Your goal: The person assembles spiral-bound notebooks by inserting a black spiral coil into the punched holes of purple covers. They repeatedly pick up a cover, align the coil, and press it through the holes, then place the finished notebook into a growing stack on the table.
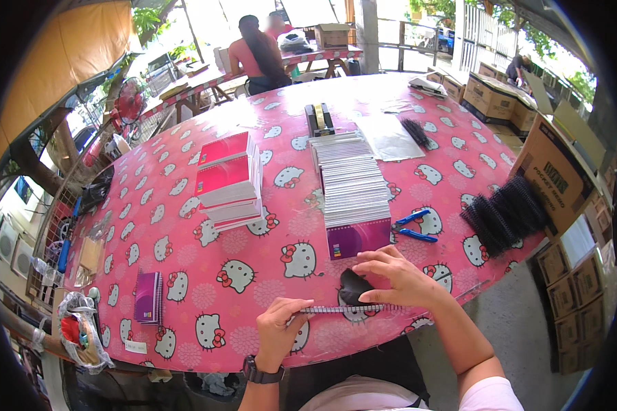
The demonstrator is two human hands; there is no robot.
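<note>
My left hand (280, 327), a watch on its wrist, grips one end of a small notebook (325, 309) seen edge-on near the table's front edge. A black spiral coil (393, 307) runs along its edge and sticks out past its right end. My right hand (399, 275) hovers over that end, fingers apart, thumb close to the coil; whether it touches cannot be told. Beside the thumb lies a dark, limp-looking black piece (352, 286). Just beyond, a long row of notebooks (353, 179) stands packed, a purple cover (358, 238) facing me.
Blue-handled cutters (415, 226) and a heap of black coils (504, 216) lie to the right. Red-covered notebooks (227, 175) are stacked left of centre; purple ones (148, 298) sit near left. A tape dispenser (319, 120) stands beyond the row. Cardboard boxes (555, 178) line the right.
</note>
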